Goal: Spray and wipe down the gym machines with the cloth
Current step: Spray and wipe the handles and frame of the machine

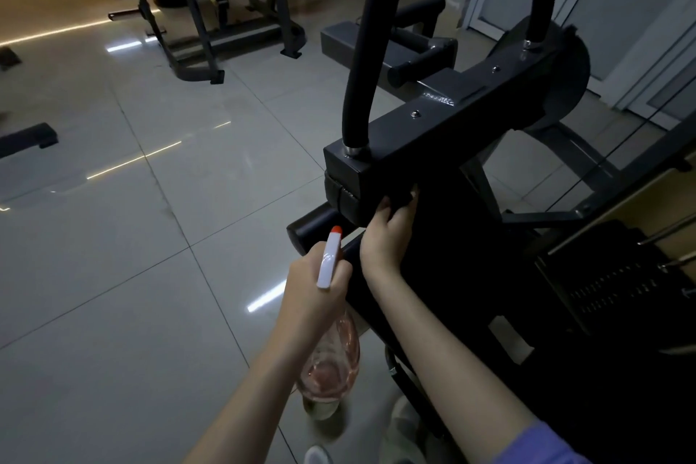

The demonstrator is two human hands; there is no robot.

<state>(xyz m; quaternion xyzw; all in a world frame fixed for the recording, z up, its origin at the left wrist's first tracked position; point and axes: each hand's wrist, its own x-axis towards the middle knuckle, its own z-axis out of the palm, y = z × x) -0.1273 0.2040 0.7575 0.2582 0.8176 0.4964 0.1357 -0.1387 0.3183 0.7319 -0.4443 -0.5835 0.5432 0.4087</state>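
Glossy grey floor tiles (150, 237) and a pretty dim gym, with a weight rack (197, 15) at the back. Your right hand (388, 237) has its fingers curled round a dark cloth (401, 200), pressed to the lower edge of the machine's black beam (452, 132) near its close end. That beam runs away up and to the right, so I'd wipe along that line. Your left hand (314, 275) grips the spray bottle (328, 260) just beside it, with the nozzle aimed up at the beam's near end.
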